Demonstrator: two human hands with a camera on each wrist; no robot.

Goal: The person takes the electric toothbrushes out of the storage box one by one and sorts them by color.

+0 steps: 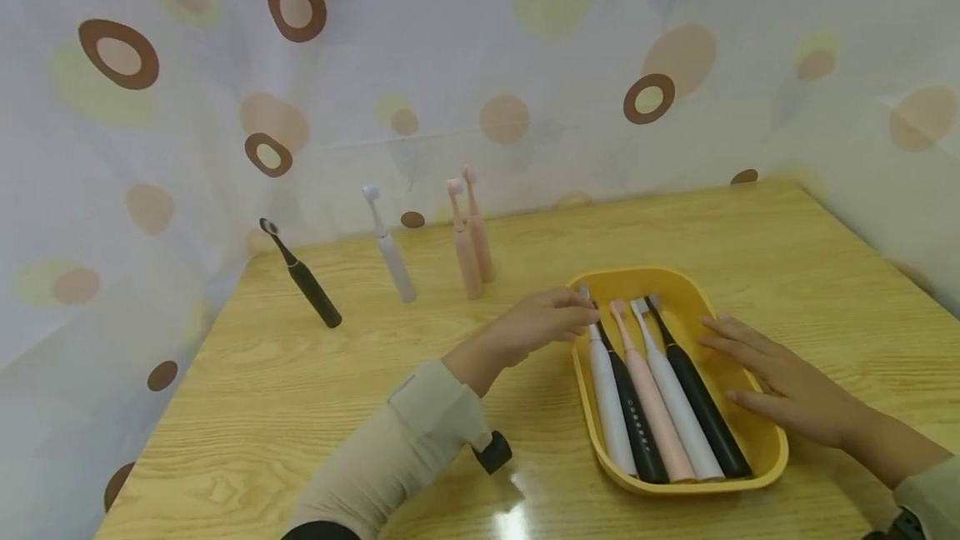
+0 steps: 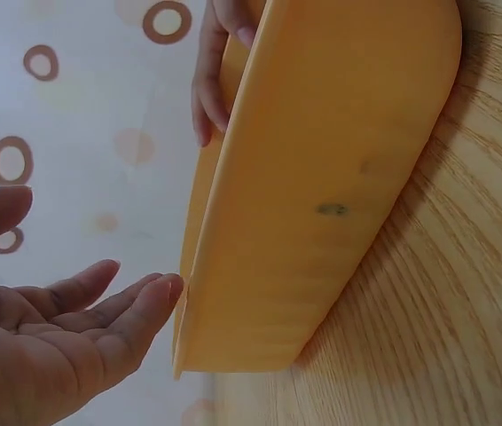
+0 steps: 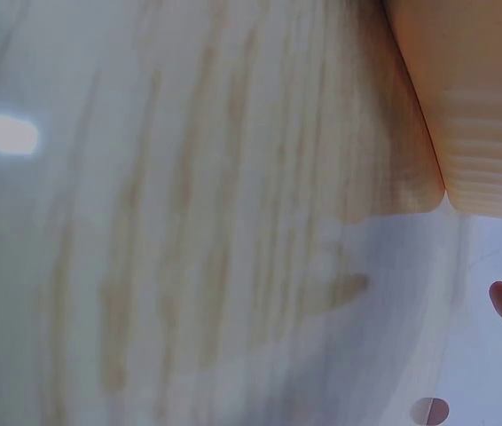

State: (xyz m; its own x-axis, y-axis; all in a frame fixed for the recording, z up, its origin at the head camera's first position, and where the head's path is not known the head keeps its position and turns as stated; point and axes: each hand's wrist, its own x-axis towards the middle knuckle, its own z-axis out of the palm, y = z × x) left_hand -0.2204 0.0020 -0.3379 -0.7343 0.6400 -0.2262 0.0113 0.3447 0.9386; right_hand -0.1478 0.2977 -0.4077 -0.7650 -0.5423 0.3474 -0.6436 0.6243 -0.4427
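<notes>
A yellow tray (image 1: 693, 333) on the table holds several electric toothbrushes lying side by side: a white one (image 1: 611, 407) at the left, a black one (image 1: 637, 415), a pink one (image 1: 656, 411), another white one (image 1: 682, 411) and another black one (image 1: 708, 411). My left hand (image 1: 536, 323) is at the tray's left rim, its loosely bent fingers over the brush heads in the head view. In the left wrist view, its fingertips (image 2: 167, 288) meet the rim. At the right rim rests my right hand (image 1: 780, 377), fingers extended over the edge. Neither hand grips anything.
Farther back on the wooden table (image 1: 420, 373), a black toothbrush (image 1: 311, 290), a pale lavender one (image 1: 393, 261) and two pink ones (image 1: 467, 261) stand upright left of the tray. A patterned cloth (image 1: 450, 48) hangs behind the table.
</notes>
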